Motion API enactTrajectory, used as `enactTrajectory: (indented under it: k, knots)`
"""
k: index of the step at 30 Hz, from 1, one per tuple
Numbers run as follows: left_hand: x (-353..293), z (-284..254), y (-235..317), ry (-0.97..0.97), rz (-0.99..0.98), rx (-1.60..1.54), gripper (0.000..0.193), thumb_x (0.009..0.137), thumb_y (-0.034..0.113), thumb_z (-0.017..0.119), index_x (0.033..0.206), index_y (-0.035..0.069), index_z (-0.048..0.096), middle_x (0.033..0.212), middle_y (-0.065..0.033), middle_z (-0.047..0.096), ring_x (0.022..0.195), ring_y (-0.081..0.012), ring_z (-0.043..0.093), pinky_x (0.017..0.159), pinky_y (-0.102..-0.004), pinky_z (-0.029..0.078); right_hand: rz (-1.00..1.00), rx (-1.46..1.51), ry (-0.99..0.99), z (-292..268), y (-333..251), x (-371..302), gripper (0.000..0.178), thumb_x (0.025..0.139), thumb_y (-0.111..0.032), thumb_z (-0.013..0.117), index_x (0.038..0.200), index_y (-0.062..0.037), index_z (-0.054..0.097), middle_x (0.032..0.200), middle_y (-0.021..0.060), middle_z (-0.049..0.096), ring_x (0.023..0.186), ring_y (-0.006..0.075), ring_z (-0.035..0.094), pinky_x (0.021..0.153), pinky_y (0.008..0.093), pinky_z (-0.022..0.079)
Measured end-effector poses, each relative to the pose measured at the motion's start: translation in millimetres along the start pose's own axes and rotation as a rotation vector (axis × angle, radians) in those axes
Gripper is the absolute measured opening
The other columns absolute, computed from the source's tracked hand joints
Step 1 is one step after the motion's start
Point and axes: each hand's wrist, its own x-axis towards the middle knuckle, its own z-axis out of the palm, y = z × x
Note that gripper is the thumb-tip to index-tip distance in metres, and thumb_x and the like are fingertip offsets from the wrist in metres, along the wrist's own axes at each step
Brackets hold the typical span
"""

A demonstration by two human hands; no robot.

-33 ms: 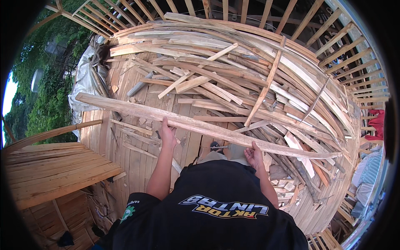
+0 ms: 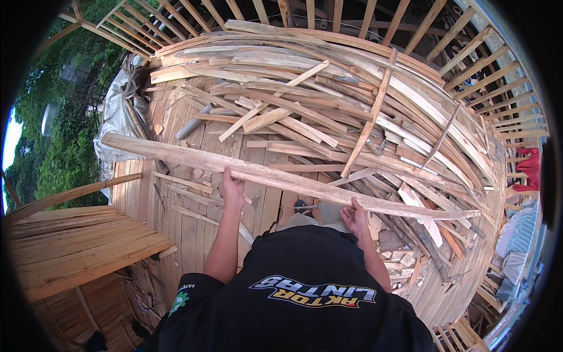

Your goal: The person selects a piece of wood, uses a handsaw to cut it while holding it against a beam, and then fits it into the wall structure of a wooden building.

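Note:
A long, rough wooden plank point(image 2: 270, 176) spans the space in front of me, its left end farther away than its right. My left hand point(image 2: 233, 189) is closed on its near edge, left of the middle, with the thumb up against the wood. Toward the right part, my right hand point(image 2: 355, 220) supports the plank with curled fingers partly hidden beneath it and the thumb at its edge. Beyond the plank lies a large heap of loose boards and strips point(image 2: 305, 111), some crossing over others.
A slatted wooden railing point(image 2: 314, 14) borders the far side and right. Grey sheeting point(image 2: 119, 97) hangs at the left edge of the plank floor point(image 2: 199, 234). A raised wooden platform point(image 2: 82, 246) stands at near left. Short offcuts point(image 2: 404, 258) lie at right; red cloth point(image 2: 528, 170) hangs beyond.
The whole view has shifted very slightly. Both hands keep the same hold on the plank.

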Motion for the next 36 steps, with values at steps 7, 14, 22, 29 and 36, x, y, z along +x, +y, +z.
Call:
enactTrajectory:
  k: [7,14,22,29,36]
  knots:
    - [-4.1,52.4,22.8,-0.192,0.068,-0.128,0.056,0.097,0.043,0.049,0.139,0.008,0.035,0.138,-0.0113,0.043,0.126,-0.0273,0.043,0.105,-0.0479,0.034,-0.103,0.111,0.042,-19.7,-32.0,20.9,0.076,0.091,-0.051,0.055,0.14,-0.0005,0.029,0.122,0.0171,0.055,0.094,0.0242,0.056,0.085,0.0402,0.049]
    - [24.0,76.1,43.2,-0.279,0.06,-0.114,0.058,0.094,0.044,0.054,0.135,0.006,0.038,0.137,-0.0146,0.045,0.126,-0.0297,0.044,0.107,-0.0509,0.035,-0.271,0.41,0.101,-40.4,-110.4,57.0,0.062,0.09,-0.046,0.056,0.133,-0.0035,0.043,0.126,0.0168,0.053,0.106,0.0283,0.054,0.093,0.044,0.044]
    - [46.2,118.3,69.3,-0.272,0.127,0.115,0.063,0.095,0.044,0.052,0.14,0.002,0.034,0.139,-0.0178,0.043,0.123,-0.0314,0.047,0.106,-0.0472,0.037,-0.375,0.586,0.056,-22.6,-114.2,65.6,0.038,0.088,-0.031,0.066,0.116,-0.0071,0.056,0.11,0.0123,0.063,0.105,0.0264,0.06,0.093,0.044,0.048]
    - [145.1,99.8,92.2,-0.179,0.102,0.338,0.073,0.095,0.045,0.051,0.145,0.0,0.023,0.142,-0.0212,0.037,0.123,-0.0341,0.047,0.103,-0.0467,0.041,-0.341,0.314,0.289,27.5,-68.8,58.1,0.033,0.087,-0.025,0.068,0.111,-0.0052,0.057,0.097,0.011,0.067,0.081,0.0248,0.068,0.074,0.0421,0.056]
    - [265.0,11.1,138.4,-0.142,-0.014,0.37,0.071,0.096,0.046,0.05,0.144,0.001,0.025,0.136,-0.0225,0.044,0.12,-0.034,0.05,0.098,-0.0459,0.045,-0.322,0.294,0.391,118.5,13.3,75.1,0.029,0.088,-0.024,0.066,0.11,-0.0075,0.056,0.096,0.0089,0.067,0.08,0.0222,0.067,0.073,0.0393,0.055]
